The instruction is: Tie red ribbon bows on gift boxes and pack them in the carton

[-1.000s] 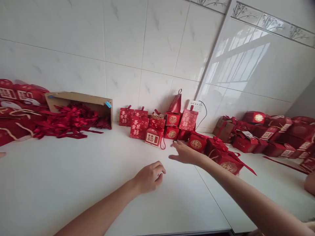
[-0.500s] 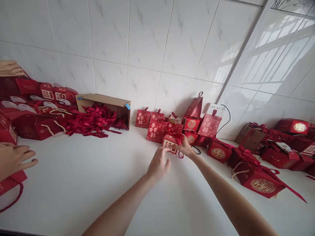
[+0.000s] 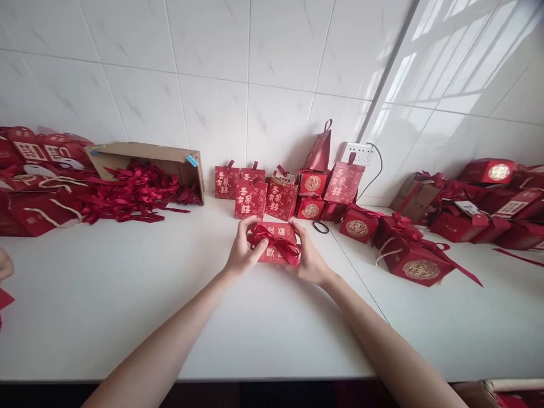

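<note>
A small red gift box (image 3: 272,258) with a ribbon bow (image 3: 278,242) on its top is between my hands over the white table. My left hand (image 3: 243,249) grips its left side, thumb near the bow. On the box's right side, my right hand (image 3: 309,258) has its fingers curled round the edge; some of them are hidden. Just behind stand several flat red gift boxes with ribbon loops, such as the front one (image 3: 250,199).
A cardboard box (image 3: 144,150) spilling red ribbons (image 3: 134,192) lies left. Red boxes with rope handles (image 3: 420,258) crowd the right side, near a power strip (image 3: 357,153). A black ring (image 3: 320,227) lies on the table (image 3: 170,317). Another person's hand (image 3: 5,265) shows at the left edge.
My left hand has closed on the box, which is now turned so its bow-topped face shows. The view has shifted, and the other person's hands have mostly left it at the left.
</note>
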`<control>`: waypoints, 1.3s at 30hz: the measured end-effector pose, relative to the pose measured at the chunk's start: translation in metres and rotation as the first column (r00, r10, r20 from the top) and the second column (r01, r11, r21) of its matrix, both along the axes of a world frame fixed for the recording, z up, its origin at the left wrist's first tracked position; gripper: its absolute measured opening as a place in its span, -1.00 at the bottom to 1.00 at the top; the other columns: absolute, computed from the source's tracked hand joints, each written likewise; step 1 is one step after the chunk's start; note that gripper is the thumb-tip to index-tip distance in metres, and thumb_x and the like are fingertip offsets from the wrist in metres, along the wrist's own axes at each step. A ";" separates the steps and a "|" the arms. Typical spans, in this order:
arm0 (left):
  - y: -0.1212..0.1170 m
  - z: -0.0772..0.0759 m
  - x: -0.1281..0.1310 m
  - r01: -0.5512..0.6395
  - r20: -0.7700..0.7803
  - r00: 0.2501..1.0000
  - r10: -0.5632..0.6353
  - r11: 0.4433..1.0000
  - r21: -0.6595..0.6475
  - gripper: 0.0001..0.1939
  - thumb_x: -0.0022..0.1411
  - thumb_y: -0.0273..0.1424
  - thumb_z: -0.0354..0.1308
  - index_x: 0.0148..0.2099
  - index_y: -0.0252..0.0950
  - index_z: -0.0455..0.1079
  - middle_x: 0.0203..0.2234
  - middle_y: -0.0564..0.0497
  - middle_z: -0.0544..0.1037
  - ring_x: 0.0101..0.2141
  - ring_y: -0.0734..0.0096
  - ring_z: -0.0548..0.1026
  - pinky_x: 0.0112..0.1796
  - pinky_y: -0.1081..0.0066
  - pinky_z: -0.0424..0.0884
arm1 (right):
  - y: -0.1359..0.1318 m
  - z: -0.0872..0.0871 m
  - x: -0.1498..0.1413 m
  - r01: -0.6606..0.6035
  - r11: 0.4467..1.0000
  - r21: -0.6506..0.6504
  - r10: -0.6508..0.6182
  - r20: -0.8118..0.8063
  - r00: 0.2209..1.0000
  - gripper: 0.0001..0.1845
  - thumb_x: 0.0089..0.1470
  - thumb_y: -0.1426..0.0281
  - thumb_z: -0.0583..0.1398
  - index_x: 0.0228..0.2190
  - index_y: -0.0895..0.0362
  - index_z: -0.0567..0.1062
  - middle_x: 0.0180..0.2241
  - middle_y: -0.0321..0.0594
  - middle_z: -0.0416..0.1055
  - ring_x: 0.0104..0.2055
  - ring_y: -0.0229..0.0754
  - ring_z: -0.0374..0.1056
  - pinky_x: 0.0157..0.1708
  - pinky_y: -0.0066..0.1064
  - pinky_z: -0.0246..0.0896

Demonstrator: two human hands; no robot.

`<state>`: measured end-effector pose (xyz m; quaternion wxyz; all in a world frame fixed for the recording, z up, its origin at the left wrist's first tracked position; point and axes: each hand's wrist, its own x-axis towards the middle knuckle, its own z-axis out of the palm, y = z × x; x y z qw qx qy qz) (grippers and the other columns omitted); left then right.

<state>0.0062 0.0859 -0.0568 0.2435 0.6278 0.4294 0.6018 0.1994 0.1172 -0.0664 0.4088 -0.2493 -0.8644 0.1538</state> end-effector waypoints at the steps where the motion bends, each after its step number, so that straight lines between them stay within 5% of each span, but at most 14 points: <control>1: 0.000 0.000 0.001 -0.019 0.015 1.000 0.019 1.000 0.012 -0.49 0.05 -0.29 0.14 0.05 -0.22 0.10 0.01 -0.13 0.33 0.00 0.23 0.37 -0.14 0.31 0.41 | 0.001 0.000 0.000 0.009 1.000 0.003 -0.009 0.001 1.000 0.10 -0.12 0.15 0.32 0.23 0.05 -0.23 0.19 0.14 -0.09 0.26 0.16 -0.05 0.08 0.04 0.18; 4: 0.002 -0.001 0.001 -0.094 0.024 0.995 0.094 0.996 -0.002 -0.57 0.03 -0.29 0.16 -0.04 -0.22 0.15 -0.04 -0.11 0.35 0.02 0.24 0.35 -0.16 0.33 0.42 | 0.003 -0.001 0.000 0.059 0.998 0.023 -0.060 0.007 0.998 0.10 -0.12 0.17 0.32 0.23 0.06 -0.24 0.17 0.14 -0.06 0.26 0.18 -0.04 0.13 0.09 0.09; 10: 0.002 0.003 -0.005 -0.218 -0.113 0.970 0.217 0.976 0.000 -0.83 0.06 -0.28 0.11 -0.32 -0.26 0.26 -0.45 0.08 0.40 -0.33 0.40 0.43 -0.19 0.34 0.38 | 0.005 -0.002 0.000 0.114 0.993 0.041 -0.114 0.016 0.993 0.10 -0.15 0.26 0.35 0.22 0.08 -0.20 0.17 0.14 -0.04 0.26 0.18 -0.04 0.19 0.09 -0.02; 15: -0.007 0.014 -0.008 -0.080 -0.122 0.989 0.087 0.995 0.059 -0.89 0.06 -0.35 0.05 -0.43 -0.27 0.33 -0.54 0.06 0.43 -0.47 0.42 0.38 -0.40 0.41 0.32 | 0.005 0.000 0.001 0.117 0.993 0.024 -0.117 0.013 0.993 0.08 -0.13 0.23 0.33 0.22 0.09 -0.20 0.17 0.15 -0.04 0.25 0.16 -0.01 0.17 0.09 0.03; 20: -0.014 0.018 -0.011 0.063 -0.337 0.941 0.032 0.961 0.268 -0.73 0.07 -0.35 -0.02 -0.65 -0.23 0.21 -0.73 0.08 0.32 -0.56 0.40 0.31 -0.32 0.27 0.31 | 0.006 0.001 0.004 0.105 0.994 0.023 -0.106 0.023 0.994 0.07 -0.13 0.18 0.32 0.22 0.09 -0.20 0.17 0.16 -0.03 0.24 0.17 0.01 0.16 0.14 0.00; 23: -0.013 0.019 -0.011 -0.112 -0.271 0.933 0.237 0.907 0.406 -0.79 0.11 -0.31 0.00 -0.55 -0.23 0.22 -0.63 0.07 0.33 -0.49 0.37 0.33 -0.26 0.26 0.32 | 0.006 0.002 0.007 0.057 0.998 0.015 -0.057 0.026 0.998 0.06 -0.13 0.24 0.32 0.22 0.08 -0.19 0.18 0.14 -0.04 0.26 0.17 -0.02 0.16 0.11 0.02; 25: -0.011 0.020 -0.010 -0.222 -0.197 0.928 0.316 0.894 0.389 -0.86 0.10 -0.28 0.06 -0.31 -0.23 0.30 -0.38 0.00 0.42 -0.27 0.29 0.39 -0.16 0.24 0.35 | 0.005 0.003 0.007 0.024 1.000 0.000 -0.024 0.038 0.999 0.06 -0.14 0.28 0.33 0.22 0.07 -0.18 0.20 0.13 -0.05 0.26 0.16 -0.03 0.15 0.08 0.04; 29: -0.006 0.019 -0.007 -0.094 -0.288 0.942 0.172 0.960 0.265 -0.56 0.06 -0.25 0.15 0.00 -0.23 0.23 0.05 -0.12 0.30 0.10 0.16 0.26 0.09 0.14 0.21 | -0.002 0.004 0.003 -0.024 1.000 0.003 0.024 0.055 0.998 0.06 -0.13 0.31 0.32 0.22 0.07 -0.19 0.21 0.12 -0.06 0.26 0.14 -0.02 0.16 0.05 0.04; 32: -0.005 0.016 -0.005 0.032 -0.323 0.946 0.033 0.981 0.192 -0.62 0.07 -0.31 0.14 -0.03 -0.24 0.27 0.05 -0.12 0.30 0.13 0.17 0.24 0.13 0.13 0.18 | -0.005 0.005 0.001 -0.038 0.999 -0.017 0.039 0.079 0.996 0.06 -0.10 0.26 0.30 0.23 0.08 -0.22 0.22 0.13 -0.08 0.27 0.13 -0.03 0.17 0.05 0.02; 36: -0.007 0.017 -0.003 0.045 -0.282 0.959 -0.010 0.992 0.118 -0.78 0.08 -0.37 0.14 -0.17 -0.24 0.34 -0.01 -0.09 0.35 0.10 0.20 0.30 0.11 0.16 0.23 | -0.006 0.008 0.004 -0.044 0.999 -0.023 0.046 0.097 0.994 0.10 -0.09 0.03 0.26 0.24 0.08 -0.27 0.24 0.15 -0.15 0.29 0.18 -0.10 0.16 0.10 0.00; 39: -0.009 0.020 -0.002 0.032 -0.257 0.966 -0.014 0.997 0.067 -0.89 0.07 -0.38 0.16 -0.29 -0.24 0.36 -0.06 -0.07 0.37 0.06 0.22 0.34 0.08 0.21 0.27 | -0.010 0.014 0.007 -0.034 0.999 0.030 0.033 0.025 0.999 -0.08 -0.04 0.00 0.20 0.20 0.09 -0.06 0.17 0.11 0.01 0.22 0.15 0.03 0.10 0.06 0.11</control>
